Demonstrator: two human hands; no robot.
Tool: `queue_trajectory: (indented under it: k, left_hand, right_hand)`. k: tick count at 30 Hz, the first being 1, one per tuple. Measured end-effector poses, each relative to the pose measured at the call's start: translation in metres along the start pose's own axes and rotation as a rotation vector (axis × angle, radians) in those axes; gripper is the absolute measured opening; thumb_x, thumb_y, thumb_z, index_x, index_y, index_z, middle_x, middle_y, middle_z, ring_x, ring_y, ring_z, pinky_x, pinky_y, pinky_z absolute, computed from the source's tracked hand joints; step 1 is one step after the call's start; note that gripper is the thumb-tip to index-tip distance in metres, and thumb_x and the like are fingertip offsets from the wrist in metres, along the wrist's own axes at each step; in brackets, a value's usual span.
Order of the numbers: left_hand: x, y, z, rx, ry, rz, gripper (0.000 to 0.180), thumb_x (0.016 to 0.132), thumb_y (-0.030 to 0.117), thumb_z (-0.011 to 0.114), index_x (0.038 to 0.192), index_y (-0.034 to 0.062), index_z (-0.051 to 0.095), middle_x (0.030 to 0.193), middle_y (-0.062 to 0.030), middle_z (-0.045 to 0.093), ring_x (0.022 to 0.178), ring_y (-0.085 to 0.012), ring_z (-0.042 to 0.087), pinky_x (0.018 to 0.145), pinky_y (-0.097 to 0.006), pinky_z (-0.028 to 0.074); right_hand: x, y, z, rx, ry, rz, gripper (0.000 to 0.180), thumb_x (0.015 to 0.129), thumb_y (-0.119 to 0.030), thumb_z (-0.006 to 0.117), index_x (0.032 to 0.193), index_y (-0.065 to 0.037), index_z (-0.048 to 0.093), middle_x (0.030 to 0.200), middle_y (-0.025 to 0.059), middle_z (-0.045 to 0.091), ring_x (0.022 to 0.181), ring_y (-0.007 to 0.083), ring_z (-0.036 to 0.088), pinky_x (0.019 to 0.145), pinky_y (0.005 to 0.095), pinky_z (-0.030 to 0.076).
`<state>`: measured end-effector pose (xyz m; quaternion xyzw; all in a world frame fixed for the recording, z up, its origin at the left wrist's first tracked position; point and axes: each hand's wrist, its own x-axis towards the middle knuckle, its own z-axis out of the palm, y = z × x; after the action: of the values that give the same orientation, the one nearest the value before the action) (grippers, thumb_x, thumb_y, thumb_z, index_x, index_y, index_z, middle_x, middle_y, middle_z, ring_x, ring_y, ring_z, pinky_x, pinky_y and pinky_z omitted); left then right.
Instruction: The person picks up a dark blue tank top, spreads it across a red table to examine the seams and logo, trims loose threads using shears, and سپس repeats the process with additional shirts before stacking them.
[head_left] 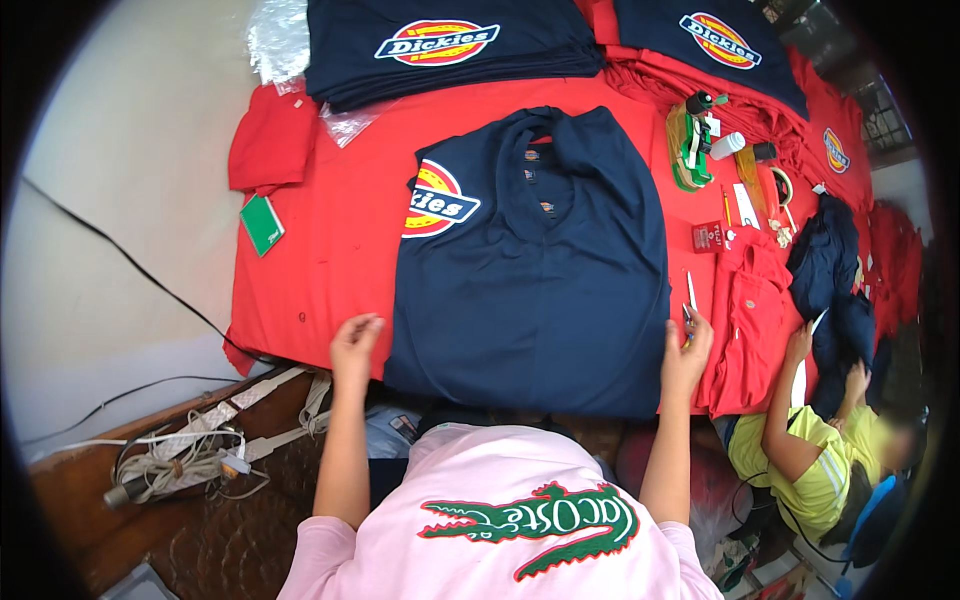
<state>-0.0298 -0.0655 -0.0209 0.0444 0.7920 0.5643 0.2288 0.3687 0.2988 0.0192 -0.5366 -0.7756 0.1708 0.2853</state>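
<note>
A navy garment (530, 300) with a collar and a red, yellow and white emblem lies spread in front of me, its bottom edge toward me. Just off its lower left edge is my left hand (357, 345), fingers loosely bent and nothing in them. At the lower right edge, my right hand (690, 352) has its thumb and fingers apart, the thumb by the fabric. A pair of scissors (691, 292) lies there, blades pointing away, handles partly behind the fingers. Whether the fingers touch the handles is hard to see.
Stacked navy garments (450, 75) lie at the back on a red cloth (320, 250). A green card (262, 226) is at left, and a green tool holder (688, 150) and folded red garment (750, 310) at right. A person in yellow (810, 460) handles dark fabric. Cables (180, 450) lie lower left.
</note>
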Motion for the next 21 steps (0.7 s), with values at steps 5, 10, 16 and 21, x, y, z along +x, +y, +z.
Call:
queue_trajectory:
  k: [5,10,16,21]
  left_hand:
    - [-0.025,0.017,0.036,0.446,0.087,0.253,0.018,0.09,0.014,0.082,0.101,0.0026,0.075,0.095,-0.0094,0.073,0.085,-0.0225,0.069,0.088,-0.038,0.054]
    - [-0.071,0.073,0.046,0.606,0.091,0.895,0.013,0.087,0.01,0.077,0.098,0.0059,0.071,0.101,-0.0096,0.069,0.099,-0.0331,0.066,0.101,-0.049,0.045]
    - [-0.146,0.093,0.079,0.282,0.067,0.947,0.042,0.079,0.007,0.09,0.113,0.0081,0.065,0.126,-0.0131,0.064,0.119,-0.0323,0.062,0.105,-0.046,0.045]
    - [-0.142,0.061,0.114,0.434,-0.578,0.382,0.105,0.077,0.047,0.094,0.157,0.0003,0.045,0.146,-0.0186,0.061,0.152,-0.0306,0.039,0.13,-0.06,0.004]
  right_hand:
    - [-0.035,-0.128,0.022,0.361,-0.471,-0.162,0.047,0.086,0.0,0.078,0.132,-0.007,0.066,0.139,0.0112,0.063,0.109,0.0253,0.069,0.093,0.0407,0.058]
    - [-0.079,-0.236,0.033,0.416,-0.697,-0.859,0.076,0.079,0.005,0.069,0.152,-0.009,0.053,0.15,0.0176,0.059,0.118,0.0342,0.072,0.09,0.0431,0.06]
    - [-0.053,-0.252,0.037,0.167,-0.616,-0.901,0.036,0.083,-0.013,0.075,0.119,-0.008,0.075,0.097,0.0097,0.078,0.082,0.0329,0.074,0.073,0.0443,0.058]
    - [-0.01,-0.297,-0.097,0.7,-0.568,-0.406,0.014,0.1,-0.01,0.072,0.11,-0.002,0.08,0.094,0.01,0.077,0.081,0.0159,0.073,0.074,0.0332,0.059]
